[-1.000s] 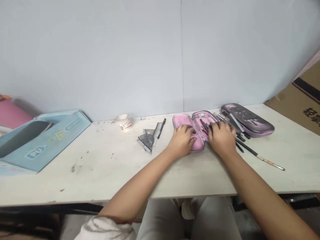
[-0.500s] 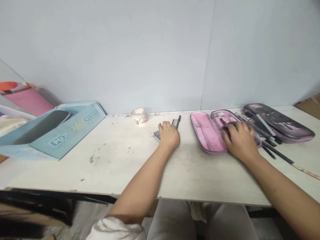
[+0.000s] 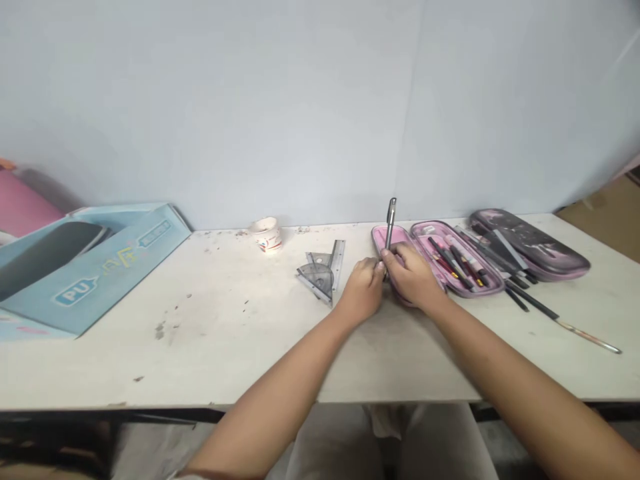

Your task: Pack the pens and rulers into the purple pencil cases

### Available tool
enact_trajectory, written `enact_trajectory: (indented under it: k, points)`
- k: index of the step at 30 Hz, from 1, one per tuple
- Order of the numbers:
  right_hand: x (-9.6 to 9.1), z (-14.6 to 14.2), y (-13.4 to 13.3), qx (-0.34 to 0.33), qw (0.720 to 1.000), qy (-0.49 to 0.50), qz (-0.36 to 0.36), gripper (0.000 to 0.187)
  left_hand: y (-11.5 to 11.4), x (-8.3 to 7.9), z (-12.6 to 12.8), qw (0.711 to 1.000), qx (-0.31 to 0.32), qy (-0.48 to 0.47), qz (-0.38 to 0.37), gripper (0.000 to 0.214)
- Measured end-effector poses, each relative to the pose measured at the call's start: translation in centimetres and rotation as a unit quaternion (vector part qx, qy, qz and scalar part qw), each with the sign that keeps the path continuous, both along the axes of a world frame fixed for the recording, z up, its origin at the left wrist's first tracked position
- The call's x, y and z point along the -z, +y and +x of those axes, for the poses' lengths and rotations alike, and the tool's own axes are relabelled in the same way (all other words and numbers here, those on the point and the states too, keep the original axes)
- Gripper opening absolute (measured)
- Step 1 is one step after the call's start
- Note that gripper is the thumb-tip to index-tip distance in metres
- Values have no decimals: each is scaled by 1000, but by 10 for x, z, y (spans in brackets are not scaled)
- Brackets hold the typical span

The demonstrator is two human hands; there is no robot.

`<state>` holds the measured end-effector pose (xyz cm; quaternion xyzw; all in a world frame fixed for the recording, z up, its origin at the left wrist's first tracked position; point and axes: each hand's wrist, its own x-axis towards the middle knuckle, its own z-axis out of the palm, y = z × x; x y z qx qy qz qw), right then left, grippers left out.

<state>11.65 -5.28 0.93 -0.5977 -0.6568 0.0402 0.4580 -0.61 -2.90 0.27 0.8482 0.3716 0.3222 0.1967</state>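
Gripping a silver pen [image 3: 391, 220] upright, the person's right hand [image 3: 407, 275] is closed around its lower end, with the capped top pointing toward the wall. The left hand [image 3: 363, 290] sits just beside it, and its fingertips [image 3: 376, 265] seem to meet the right hand at the base of the pen. From here it could be a light touch or a real hold; the fingers overlap too much to be sure.

Both hands are over the empty left shell of an open pink pencil case [image 3: 493, 287], and the right hand overlaps its edge. Pens and pencils [image 3: 453, 261] lie in its other shell. Just to the right is a dark pencil case with a pink pattern [image 3: 530, 243], with black pencils [image 3: 517, 300] and a long slim brush [image 3: 555, 319] on the table beside it.

Left of the hands, a grey set square and protractor [image 3: 317, 275] lie on the scuffed white table [image 3: 210, 353]. A small white cup [image 3: 266, 235] stands near the wall, and a pale blue box printed "PU" [image 3: 100, 267] is at the far left.
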Motion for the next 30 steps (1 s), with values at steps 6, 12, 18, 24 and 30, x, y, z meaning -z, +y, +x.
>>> enact_trajectory:
  k: [6,12,18,24,30]
  points:
    - [-2,65,-23,129,980,-151,12,33,-16,-12,28,993,19,92,65,27]
    - [9,128,-49,294,915,-277,4,37,-24,-10,81,968,39,209,133,42]
    - [22,138,-52,275,908,-307,-78,42,-24,-5,114,953,68,272,116,48]
    - [25,136,-53,264,910,-312,-74,40,-21,-12,95,959,57,266,79,46]
    - [27,138,-58,263,906,-318,-95,37,1,-18,30,962,-48,257,76,48]
